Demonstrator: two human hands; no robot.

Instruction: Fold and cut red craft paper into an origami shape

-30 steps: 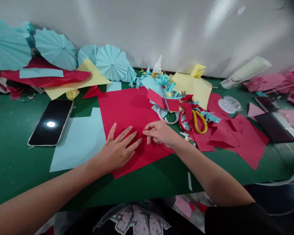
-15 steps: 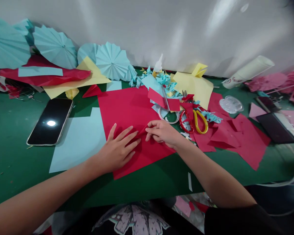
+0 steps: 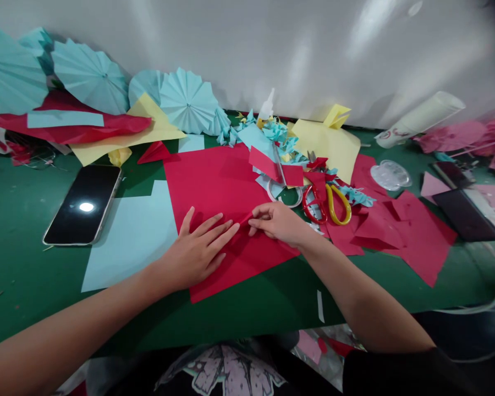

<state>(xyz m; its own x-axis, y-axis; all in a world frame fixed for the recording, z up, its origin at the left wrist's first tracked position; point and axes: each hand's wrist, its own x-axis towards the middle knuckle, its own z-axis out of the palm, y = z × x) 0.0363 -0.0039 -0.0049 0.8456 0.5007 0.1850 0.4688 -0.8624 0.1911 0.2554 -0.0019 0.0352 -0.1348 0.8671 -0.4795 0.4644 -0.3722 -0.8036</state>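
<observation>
A large red paper sheet [image 3: 210,176] lies flat on the green table in front of me. My left hand [image 3: 204,247] rests on it with the fingers spread. To its right, my right hand [image 3: 276,223] pinches a small folded piece of red paper [image 3: 245,220] between thumb and forefinger, just above the sheet. The left fingertips reach close to that piece; whether they touch it I cannot tell. Under the left side of the red sheet lies a light blue sheet [image 3: 127,236]. Red-handled scissors [image 3: 313,203] and yellow-handled scissors [image 3: 339,204] lie to the right of my right hand.
A phone [image 3: 84,204] lies at the left. Pleated blue paper fans [image 3: 188,102] stand along the wall. A glue bottle [image 3: 266,105], a tape roll [image 3: 286,195] and blue paper scraps are behind the sheet. More red paper [image 3: 423,236] and a dark box [image 3: 466,214] are at the right.
My right hand has shifted slightly right with its pinched red paper. The left fingers have straightened a little and moved toward that piece.
</observation>
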